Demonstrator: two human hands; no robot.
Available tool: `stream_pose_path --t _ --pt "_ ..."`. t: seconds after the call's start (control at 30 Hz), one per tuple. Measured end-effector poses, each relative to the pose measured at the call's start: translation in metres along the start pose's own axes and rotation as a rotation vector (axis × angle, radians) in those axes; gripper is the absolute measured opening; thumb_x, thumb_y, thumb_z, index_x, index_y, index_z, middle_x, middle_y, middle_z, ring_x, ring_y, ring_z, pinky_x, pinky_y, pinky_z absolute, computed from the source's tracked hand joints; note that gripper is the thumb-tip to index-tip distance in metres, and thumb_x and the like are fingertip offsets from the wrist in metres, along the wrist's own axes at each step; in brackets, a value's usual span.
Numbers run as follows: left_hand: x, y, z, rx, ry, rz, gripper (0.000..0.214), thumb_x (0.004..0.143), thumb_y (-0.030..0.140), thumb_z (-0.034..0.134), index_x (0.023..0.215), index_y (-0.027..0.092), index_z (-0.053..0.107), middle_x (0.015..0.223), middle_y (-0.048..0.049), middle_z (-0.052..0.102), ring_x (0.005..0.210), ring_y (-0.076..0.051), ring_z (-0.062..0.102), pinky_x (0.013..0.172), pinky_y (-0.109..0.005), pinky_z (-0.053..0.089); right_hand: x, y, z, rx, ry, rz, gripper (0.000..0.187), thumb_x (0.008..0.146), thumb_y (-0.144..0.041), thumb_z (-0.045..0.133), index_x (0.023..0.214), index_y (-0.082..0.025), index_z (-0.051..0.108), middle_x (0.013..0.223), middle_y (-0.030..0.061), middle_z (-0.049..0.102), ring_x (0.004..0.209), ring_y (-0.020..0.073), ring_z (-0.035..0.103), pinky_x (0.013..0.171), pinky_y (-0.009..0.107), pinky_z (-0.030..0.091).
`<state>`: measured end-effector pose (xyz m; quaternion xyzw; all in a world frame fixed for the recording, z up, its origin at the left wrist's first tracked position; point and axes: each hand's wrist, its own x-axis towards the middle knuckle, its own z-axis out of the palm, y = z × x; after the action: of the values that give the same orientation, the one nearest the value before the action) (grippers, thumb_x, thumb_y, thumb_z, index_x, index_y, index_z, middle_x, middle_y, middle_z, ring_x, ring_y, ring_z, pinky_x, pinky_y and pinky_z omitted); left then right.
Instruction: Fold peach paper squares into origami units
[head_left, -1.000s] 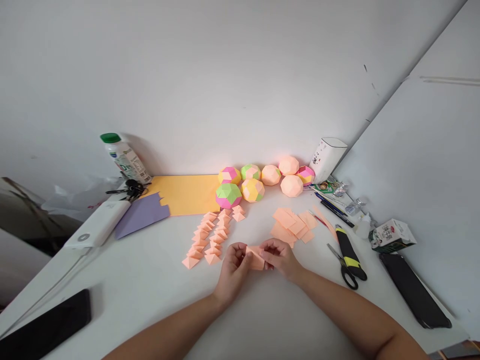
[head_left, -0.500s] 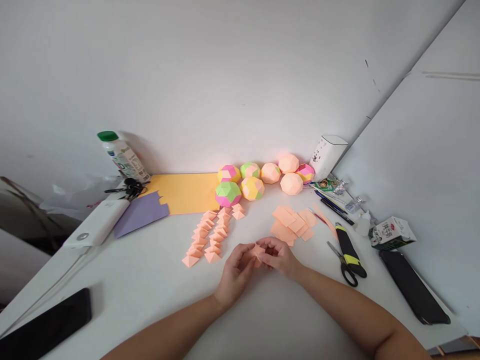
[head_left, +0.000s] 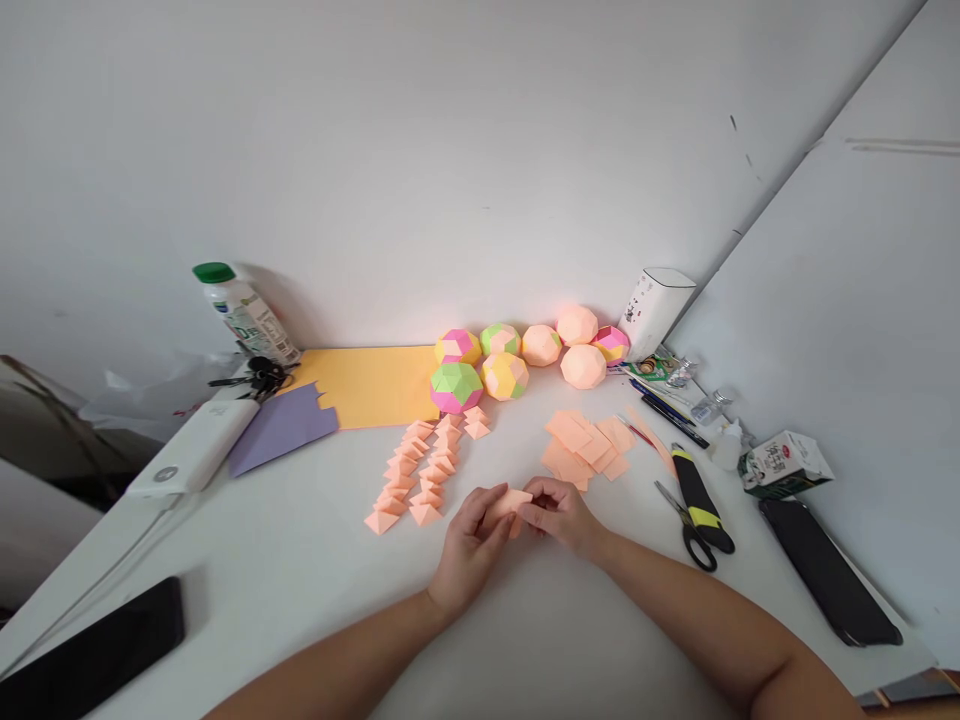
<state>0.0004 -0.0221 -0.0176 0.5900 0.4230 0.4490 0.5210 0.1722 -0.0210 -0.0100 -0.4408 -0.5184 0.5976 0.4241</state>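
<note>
Between my two hands is a small peach paper piece (head_left: 510, 503), partly folded and partly hidden by fingers. My left hand (head_left: 472, 545) pinches its left side between thumb and fingers. On the right edge, the thumb and fingers of my right hand (head_left: 561, 517) are closed on the same piece. Rows of folded peach paper units (head_left: 405, 466) overlap on the table to the left of my hands. Just beyond my right hand lies a loose pile of flat peach paper pieces (head_left: 581, 447).
Several faceted paper balls (head_left: 456, 386) stand by the wall. Yellow card (head_left: 375, 385) and purple card (head_left: 285, 430) lie left, near a bottle (head_left: 244, 315) and white power bank (head_left: 193, 445). Scissors (head_left: 688, 528), a utility knife (head_left: 703, 500) and a milk carton (head_left: 784, 465) are right; a phone (head_left: 97, 650) lies front left.
The paper piece has turned in my fingers, and a broader flat face of it now shows. Both hands have stayed in nearly the same place.
</note>
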Motion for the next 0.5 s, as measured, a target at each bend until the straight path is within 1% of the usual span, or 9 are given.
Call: stream_pose_path --t 0.1,0.27,0.43,0.5 --pt "0.000 -0.001 0.000 0.035 -0.002 -0.042 0.027 0.080 0.034 0.060 0.104 0.023 0.063 0.083 -0.0026 0.058 0.080 -0.019 0.056 0.074 -0.030 0.046 0.000 0.002 0.000 -0.011 0.036 -0.022 0.023 0.076 -0.038 0.065 0.071 -0.017 0.057 0.060 -0.0034 0.051 0.049 0.0091 0.047 0.047 0.022 0.038" --pt "0.001 0.006 0.000 0.019 -0.076 -0.108 0.026 0.083 0.039 0.055 0.098 0.019 0.064 0.087 -0.0047 0.062 0.084 -0.020 0.057 0.076 -0.030 0.046 0.000 0.002 0.001 -0.001 0.057 -0.034 0.024 0.076 -0.039 0.065 0.071 -0.017 0.056 0.058 -0.0038 0.051 0.048 0.0091 0.047 0.046 0.022 0.037" --pt "0.002 0.011 0.001 -0.029 -0.107 -0.147 0.028 0.083 0.041 0.055 0.092 0.016 0.064 0.088 -0.0062 0.066 0.085 -0.021 0.058 0.076 -0.030 0.047 0.001 0.005 0.002 0.059 0.113 -0.028 0.025 0.073 -0.035 0.070 0.072 -0.017 0.052 0.055 -0.0056 0.051 0.045 0.0083 0.048 0.044 0.021 0.038" --pt "0.002 0.011 0.001 -0.038 -0.116 -0.146 0.029 0.083 0.042 0.055 0.092 0.016 0.064 0.088 -0.0062 0.067 0.084 -0.021 0.058 0.075 -0.030 0.047 0.002 0.006 0.002 0.091 0.130 -0.026 0.026 0.071 -0.034 0.072 0.076 -0.018 0.052 0.058 -0.0060 0.053 0.044 0.0079 0.049 0.043 0.021 0.039"
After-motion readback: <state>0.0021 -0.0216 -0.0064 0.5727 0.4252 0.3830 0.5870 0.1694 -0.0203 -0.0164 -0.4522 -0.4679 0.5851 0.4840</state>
